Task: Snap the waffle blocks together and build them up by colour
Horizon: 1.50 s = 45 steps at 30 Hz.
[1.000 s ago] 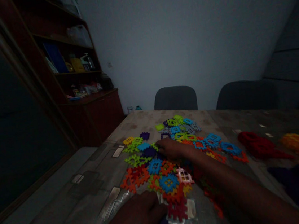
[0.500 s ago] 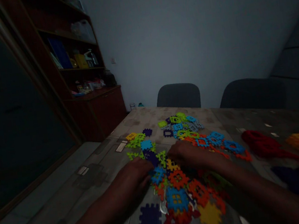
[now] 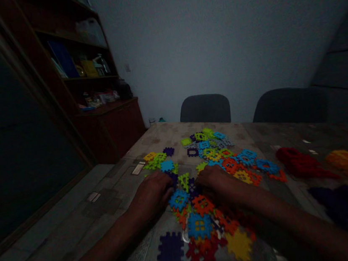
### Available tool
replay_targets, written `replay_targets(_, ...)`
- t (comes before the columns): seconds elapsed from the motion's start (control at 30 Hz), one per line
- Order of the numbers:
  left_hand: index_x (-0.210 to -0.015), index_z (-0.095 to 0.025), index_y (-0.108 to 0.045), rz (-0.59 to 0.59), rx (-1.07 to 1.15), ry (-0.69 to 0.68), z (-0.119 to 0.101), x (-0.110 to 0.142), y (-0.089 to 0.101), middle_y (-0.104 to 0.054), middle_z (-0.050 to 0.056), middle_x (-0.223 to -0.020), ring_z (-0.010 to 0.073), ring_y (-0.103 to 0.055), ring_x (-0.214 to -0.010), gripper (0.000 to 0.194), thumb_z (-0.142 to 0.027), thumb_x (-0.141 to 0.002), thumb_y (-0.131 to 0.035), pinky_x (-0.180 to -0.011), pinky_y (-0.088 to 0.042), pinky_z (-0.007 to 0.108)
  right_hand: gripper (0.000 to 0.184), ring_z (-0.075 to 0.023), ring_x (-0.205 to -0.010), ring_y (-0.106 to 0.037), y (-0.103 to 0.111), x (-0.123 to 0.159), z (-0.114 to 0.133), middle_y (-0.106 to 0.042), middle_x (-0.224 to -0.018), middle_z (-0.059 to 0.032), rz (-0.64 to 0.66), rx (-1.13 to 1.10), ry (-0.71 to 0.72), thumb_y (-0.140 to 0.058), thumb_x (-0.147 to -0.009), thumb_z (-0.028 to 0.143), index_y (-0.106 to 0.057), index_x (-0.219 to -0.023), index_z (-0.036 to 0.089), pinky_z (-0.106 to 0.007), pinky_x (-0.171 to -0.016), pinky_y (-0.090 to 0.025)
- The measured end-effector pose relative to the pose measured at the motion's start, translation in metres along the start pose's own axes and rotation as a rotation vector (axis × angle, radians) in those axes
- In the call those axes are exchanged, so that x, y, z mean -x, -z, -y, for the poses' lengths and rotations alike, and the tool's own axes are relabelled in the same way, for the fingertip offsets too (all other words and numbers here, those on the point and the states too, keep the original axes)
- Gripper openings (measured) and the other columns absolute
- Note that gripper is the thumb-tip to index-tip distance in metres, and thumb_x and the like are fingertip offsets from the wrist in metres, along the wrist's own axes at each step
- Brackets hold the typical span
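A dark purple window piece [image 3: 193,187] is now showing at the fingertips of the right hand [image 3: 216,181], and a yellow window piece [image 3: 242,176] is lying just beyond the right wrist — probably the one those fingers were touching a moment ago, so the heap [image 3: 199,225] seems to be thinning there. The left hand [image 3: 153,191] is still bending beside a purple piece [image 3: 174,178]. The hands are staying apart, fingers curling — whether either is gripping, I cannot tell. Farther right, a red pile [image 3: 301,164] is resting on the table [image 3: 108,217].
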<state>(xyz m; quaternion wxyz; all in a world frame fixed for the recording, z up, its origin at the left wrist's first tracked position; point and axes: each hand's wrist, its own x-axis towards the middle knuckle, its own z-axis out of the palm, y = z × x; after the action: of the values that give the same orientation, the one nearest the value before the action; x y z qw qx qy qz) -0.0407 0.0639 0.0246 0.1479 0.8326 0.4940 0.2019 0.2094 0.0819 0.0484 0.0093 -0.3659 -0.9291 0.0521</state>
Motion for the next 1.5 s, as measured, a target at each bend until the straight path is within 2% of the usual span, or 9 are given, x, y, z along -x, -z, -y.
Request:
replay_targets(0.2, -0.093, -0.02, -0.059, 0.037, 0.526, 0.21, -0.011, 0.022, 0.013, -0.064, 0.001, -0.074, 0.0156, -0.059, -0.06, 0.031, -0.05, -0.094, -0.053, -0.054, -0.046, 0.024, 0.023, -0.019, -0.095, -0.065, -0.008, -0.009, 0.008, -0.072, -0.108, -0.0063, 0.061, -0.073, 0.084, -0.057, -0.094, 0.007, -0.072, -0.105, 0.021, -0.026, -0.079, -0.043)
replay_targets(0.3, -0.084, -0.019, -0.059, 0.108, 0.941, 0.417, -0.012, 0.045, 0.0, -0.058, -0.003, -0.063, 0.0109, -0.051, -0.049, 0.045, -0.061, -0.076, -0.074, -0.047, -0.039, 0.021, 0.018, -0.0193, -0.091, -0.065, -0.007, -0.009, 0.006, -0.072, -0.104, -0.0072, 0.088, -0.095, 0.1, -0.058, -0.093, 0.008, -0.072, -0.1, 0.018, -0.026, -0.077, -0.044)
replay_targets(0.43, -0.08, -0.02, -0.056, 0.132, 1.088, 0.533, -0.009, 0.074, -0.023, -0.053, -0.006, -0.058, 0.008, -0.042, -0.043, 0.049, -0.063, -0.069, -0.079, -0.042, -0.033, 0.019, 0.016, -0.0201, -0.086, -0.064, -0.007, -0.002, 0.007, -0.071, -0.098, -0.0093, 0.087, -0.101, 0.095, -0.057, -0.093, 0.007, -0.071, -0.095, 0.015, -0.028, -0.075, -0.043)
replay_targets(0.63, -0.101, -0.021, -0.062, 0.055, 0.594, 0.422, -0.021, 0.095, -0.01, -0.056, -0.004, -0.066, 0.0139, -0.052, -0.057, 0.028, -0.046, -0.089, -0.06, -0.051, -0.039, 0.023, 0.013, -0.0192, -0.086, -0.062, -0.006, 0.015, 0.011, -0.069, -0.098, -0.0087, 0.069, -0.124, 0.087, -0.057, -0.095, 0.011, -0.069, -0.096, 0.015, -0.027, -0.073, -0.041)
replay_targets(0.77, -0.121, -0.026, -0.061, 0.027, 0.171, 0.16, -0.033, 0.101, 0.003, -0.07, 0.006, -0.116, 0.0261, -0.064, -0.104, 0.031, -0.034, -0.091, -0.061, -0.09, -0.05, 0.038, 0.013, -0.0204, -0.088, -0.062, -0.008, 0.021, 0.013, -0.068, -0.099, -0.0091, 0.06, -0.138, 0.066, -0.057, -0.096, 0.014, -0.069, -0.098, 0.015, -0.029, -0.074, -0.041)
replay_targets(0.97, -0.143, -0.033, -0.046, 0.242, 0.095, -0.002, -0.044, 0.104, -0.001, -0.06, 0.005, -0.142, 0.0303, -0.057, -0.125, 0.068, -0.027, -0.082, -0.075, -0.107, -0.045, 0.046, 0.017, -0.0236, -0.095, -0.062, -0.007, 0.038, 0.013, -0.066, -0.105, -0.009, 0.06, -0.18, 0.032, -0.065, -0.093, 0.027, -0.069, -0.107, 0.018, -0.033, -0.08, -0.044)
replay_targets(1.1, -0.141, -0.035, -0.048, 0.218, 0.089, 0.009, -0.039, 0.103, -0.006, -0.062, 0.004, -0.139, 0.0294, -0.058, -0.123, 0.063, -0.024, -0.084, -0.07, -0.105, -0.047, 0.045, 0.035, -0.026, -0.107, -0.06, -0.007, 0.051, 0.013, -0.065, -0.119, -0.0081, 0.055, -0.204, 0.068, -0.074, -0.087, 0.032, -0.065, -0.12, 0.022, -0.037, -0.091, -0.043)
replay_targets(1.3, -0.143, -0.035, -0.047, 0.136, 0.026, 0.013, -0.031, 0.105, -0.015, -0.062, 0.006, -0.141, 0.0313, -0.059, -0.124, 0.067, -0.026, -0.082, -0.072, -0.106, -0.049, 0.047, 0.02, -0.0232, -0.092, -0.064, -0.007, 0.036, 0.012, -0.071, -0.1, -0.0097, 0.039, 0.027, -0.146, -0.052, -0.095, 0.009, -0.071, -0.098, 0.016, -0.032, -0.078, -0.043)
replay_targets(1.5, -0.141, -0.038, -0.05, 0.079, -0.015, 0.013, -0.026, 0.113, -0.012, -0.065, 0.004, -0.136, 0.0311, -0.062, -0.12, 0.065, -0.027, -0.081, -0.072, -0.103, -0.052, 0.043, 0.019, -0.0282, -0.103, -0.059, -0.006, 0.057, 0.027, -0.066, -0.108, -0.0123, -0.037, 0.036, -0.275, -0.052, -0.095, 0.013, -0.067, -0.105, 0.018, -0.038, -0.086, -0.042)
